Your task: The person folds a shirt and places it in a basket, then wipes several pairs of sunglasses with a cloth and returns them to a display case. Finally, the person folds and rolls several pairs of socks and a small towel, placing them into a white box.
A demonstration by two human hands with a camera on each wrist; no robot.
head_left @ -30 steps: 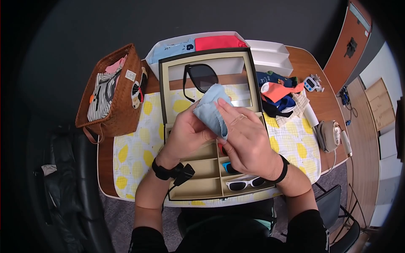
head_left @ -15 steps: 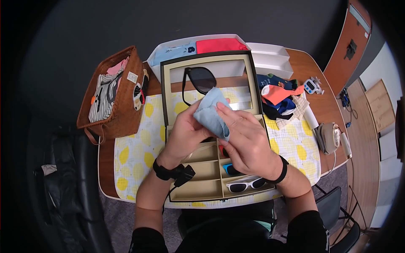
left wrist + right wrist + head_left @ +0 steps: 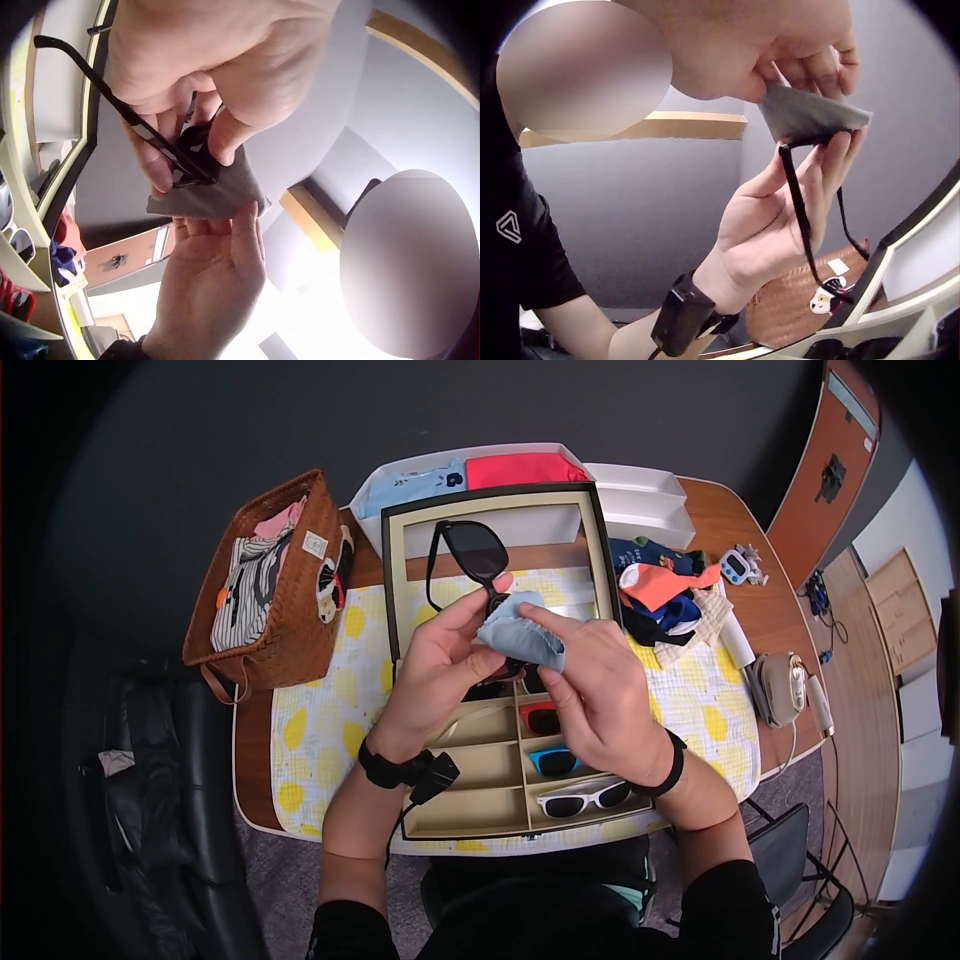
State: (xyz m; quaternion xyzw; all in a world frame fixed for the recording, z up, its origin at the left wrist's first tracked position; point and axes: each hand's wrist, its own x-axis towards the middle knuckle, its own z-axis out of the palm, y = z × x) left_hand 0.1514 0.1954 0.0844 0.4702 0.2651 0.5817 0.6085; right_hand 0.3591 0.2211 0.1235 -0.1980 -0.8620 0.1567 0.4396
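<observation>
A pair of black sunglasses [image 3: 475, 550] is held up over an open compartment box [image 3: 470, 805]. My left hand [image 3: 430, 675] grips the frame near its bridge, thumb and fingers on either side. In the left wrist view one temple arm [image 3: 112, 97] sticks out past those fingers. My right hand [image 3: 612, 695] pinches a light blue cloth [image 3: 520, 638] folded over the other lens, which it hides. From the right wrist view, the cloth [image 3: 810, 112] lies between both hands' fingertips, and the temple arms hang below it.
Red glasses [image 3: 541, 719], blue glasses [image 3: 555, 762] and white glasses [image 3: 583, 800] lie in the box's right compartments. A wicker basket [image 3: 290, 630] of clothes stands left. Socks [image 3: 655, 585] are heaped right, near a timer [image 3: 735, 566]. White trays [image 3: 640, 510] stand behind the raised lid.
The cloth has shifted down and right with my right hand, uncovering the bridge. The right index finger is straighter now. My left fingers now show on the frame near the bridge.
</observation>
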